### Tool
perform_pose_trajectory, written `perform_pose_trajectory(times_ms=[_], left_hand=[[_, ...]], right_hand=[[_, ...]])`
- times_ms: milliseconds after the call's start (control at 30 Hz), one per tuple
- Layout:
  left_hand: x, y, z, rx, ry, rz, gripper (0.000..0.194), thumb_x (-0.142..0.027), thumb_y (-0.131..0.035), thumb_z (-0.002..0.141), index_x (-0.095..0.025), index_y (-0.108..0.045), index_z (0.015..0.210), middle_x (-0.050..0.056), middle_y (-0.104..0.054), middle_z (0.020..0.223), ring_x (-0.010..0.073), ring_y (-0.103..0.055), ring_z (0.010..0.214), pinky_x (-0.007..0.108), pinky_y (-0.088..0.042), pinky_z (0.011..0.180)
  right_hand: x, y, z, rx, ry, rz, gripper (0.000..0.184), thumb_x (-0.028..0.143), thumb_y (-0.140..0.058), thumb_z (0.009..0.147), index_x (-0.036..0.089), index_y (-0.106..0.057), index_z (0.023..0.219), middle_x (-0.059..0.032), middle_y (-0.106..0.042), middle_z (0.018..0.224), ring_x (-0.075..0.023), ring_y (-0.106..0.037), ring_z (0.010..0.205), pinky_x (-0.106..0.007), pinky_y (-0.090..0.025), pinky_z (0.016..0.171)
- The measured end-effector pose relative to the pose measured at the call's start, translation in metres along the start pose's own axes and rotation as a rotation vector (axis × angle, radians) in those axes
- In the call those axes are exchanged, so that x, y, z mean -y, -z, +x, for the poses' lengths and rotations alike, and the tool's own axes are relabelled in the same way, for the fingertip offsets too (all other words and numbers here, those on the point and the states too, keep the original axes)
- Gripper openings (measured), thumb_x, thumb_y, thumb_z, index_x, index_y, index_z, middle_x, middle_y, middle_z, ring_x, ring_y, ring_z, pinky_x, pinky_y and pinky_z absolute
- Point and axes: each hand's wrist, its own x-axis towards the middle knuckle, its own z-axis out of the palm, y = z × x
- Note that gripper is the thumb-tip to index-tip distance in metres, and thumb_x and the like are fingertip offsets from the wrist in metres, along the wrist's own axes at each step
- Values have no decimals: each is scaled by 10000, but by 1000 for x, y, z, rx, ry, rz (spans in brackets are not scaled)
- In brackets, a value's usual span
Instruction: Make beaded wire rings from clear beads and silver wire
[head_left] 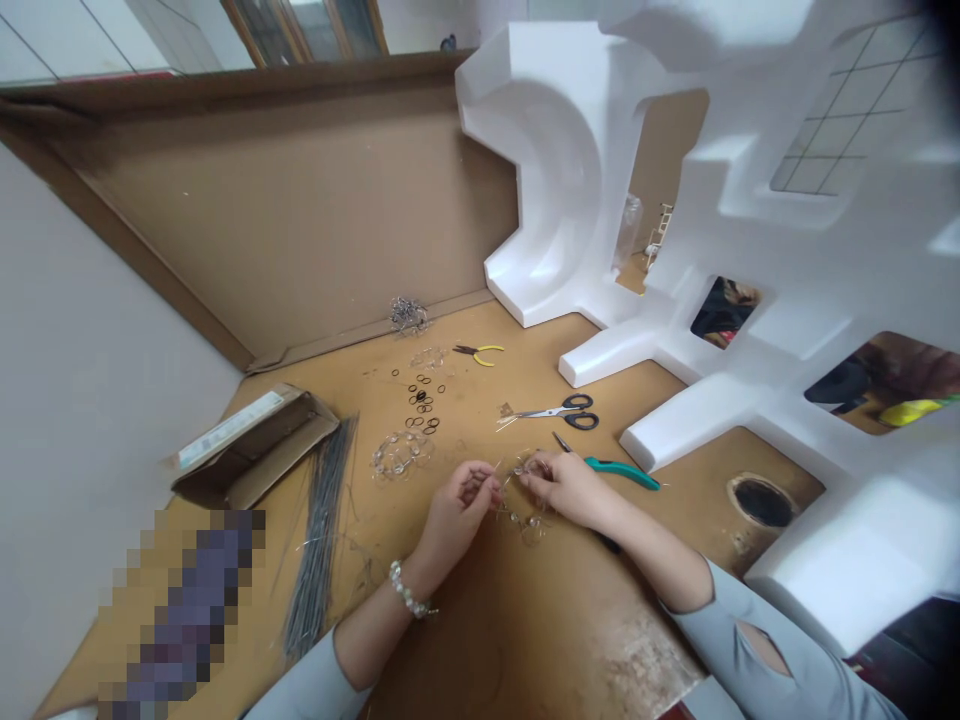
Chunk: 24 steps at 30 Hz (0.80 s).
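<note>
A loop of thin wire with clear beads (533, 522) is between my two hands above the table. My left hand (466, 492), wearing a beaded bracelet (406, 591) at the wrist, is pinched closed at the loop's left side, where a thin wire end sticks up from the fingertips. My right hand (564, 486) grips the loop's upper right part, its fingers curled and partly hidden. Teal-handled pliers (626, 472) lie partly behind my right hand. A second beaded wire loop (401, 455) lies left of my left hand.
Beyond the hands are black-handled scissors (577, 411), yellow-handled pliers (487, 354), several small dark rings (421, 398) and a wire tangle (409, 315). Grey wires (319, 550) and an open cardboard box (251, 450) are at left. White moulded foam (559, 180) stands at right, near a table hole (761, 502).
</note>
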Motion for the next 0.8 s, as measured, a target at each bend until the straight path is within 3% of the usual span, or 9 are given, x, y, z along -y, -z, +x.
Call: perform_pose_trajectory(times_ms=[400,633,800], left_hand=[[7,2,0,23,-96,210,201,-334,-497,856,-166,-585,922,20,-641,753,130,-628,691,251,-526,658],[5,2,-2,13,-149,287,193,-315,-485,866,-162,-592,917,19,-633,727,123,-605,647,237,-505,624],[-1,2,-3,40,-215,364,184,-285,-483,870,-169,-613,930,22,-629,768,112,-589,652,218,-483,608]], right_hand=[[1,-2,2,-59,60,-63,205,285,-415,847,196,-594,804,-12,-634,647,-118,-530,553,-219,-349,568],[0,-2,3,-10,105,-108,110,221,-485,769,208,-593,750,17,-608,619,-100,-500,540,-204,-306,541],[-4,-2,3,6,170,-110,152,238,-465,800,208,-614,808,14,-607,609,-99,-495,530,-204,-307,541]])
